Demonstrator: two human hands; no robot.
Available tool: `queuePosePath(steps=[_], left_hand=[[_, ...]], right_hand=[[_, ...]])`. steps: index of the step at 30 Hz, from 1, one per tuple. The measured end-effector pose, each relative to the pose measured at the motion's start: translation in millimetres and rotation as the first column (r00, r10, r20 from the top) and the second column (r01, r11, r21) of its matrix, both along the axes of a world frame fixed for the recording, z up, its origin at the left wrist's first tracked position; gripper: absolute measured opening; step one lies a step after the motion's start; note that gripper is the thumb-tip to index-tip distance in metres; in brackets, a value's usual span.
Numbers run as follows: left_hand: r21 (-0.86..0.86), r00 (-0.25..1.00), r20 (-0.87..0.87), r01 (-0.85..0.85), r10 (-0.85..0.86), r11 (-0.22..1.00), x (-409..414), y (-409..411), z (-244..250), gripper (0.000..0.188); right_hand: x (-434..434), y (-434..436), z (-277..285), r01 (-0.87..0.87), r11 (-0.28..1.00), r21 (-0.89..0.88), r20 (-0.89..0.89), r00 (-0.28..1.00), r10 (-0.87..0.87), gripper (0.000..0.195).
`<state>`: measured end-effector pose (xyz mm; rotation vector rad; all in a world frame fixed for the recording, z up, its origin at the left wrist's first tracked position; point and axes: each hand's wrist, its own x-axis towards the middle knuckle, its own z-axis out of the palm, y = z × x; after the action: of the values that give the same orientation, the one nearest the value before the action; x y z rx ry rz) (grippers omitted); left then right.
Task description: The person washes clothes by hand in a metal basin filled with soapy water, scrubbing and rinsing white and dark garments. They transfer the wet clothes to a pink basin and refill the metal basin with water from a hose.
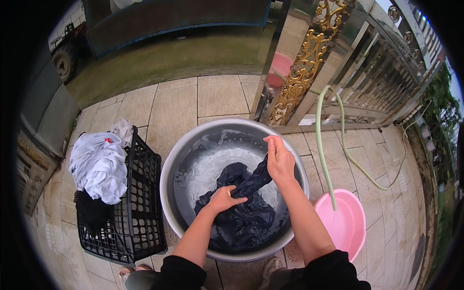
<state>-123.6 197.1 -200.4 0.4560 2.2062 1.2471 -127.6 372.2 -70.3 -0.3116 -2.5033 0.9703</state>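
Observation:
A large grey basin (169, 159) with water in it stands on the tiles before me. Dark navy wet cloth (243, 217) lies in the water, part of it lifted up to the right. My left hand (225, 199) grips the cloth near the basin's middle, thumb and fingers around a fold. Higher, by the basin's right rim, my right hand (280, 159) is closed on the raised end of the same cloth. Between the hands the cloth stretches in a twisted length.
At left, a black plastic crate (146, 203) bears white clothes (99, 163) and black cloth (92, 214). A green hose (320, 145) hangs from the metal gate (362, 61) into a pink basin (349, 232) at right. A wheeled vehicle (63, 67) stands beyond the tiles.

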Motion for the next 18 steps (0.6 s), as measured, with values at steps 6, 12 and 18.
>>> queuePosePath(steps=[6, 12, 18], left_hand=[[-0.282, 0.984, -0.157, 0.041, -0.088, 0.959, -67, -32, 93, 0.047], [-0.515, 0.721, -0.665, -0.255, -0.194, 0.819, -42, 21, 24, 0.049], [-0.589, 0.946, -0.162, 0.135, -0.280, 0.796, -2, 55, -31, 0.072]], right_hand=[[5, 63, -30, -0.108, 0.961, 0.254, 0.295, 0.955, 0.029, 0.038], [21, 108, -149, -0.312, 0.948, 0.058, 0.468, 0.848, 0.250, 0.041], [34, 109, -205, 0.155, 0.982, -0.106, 0.603, 0.796, -0.061, 0.059]])
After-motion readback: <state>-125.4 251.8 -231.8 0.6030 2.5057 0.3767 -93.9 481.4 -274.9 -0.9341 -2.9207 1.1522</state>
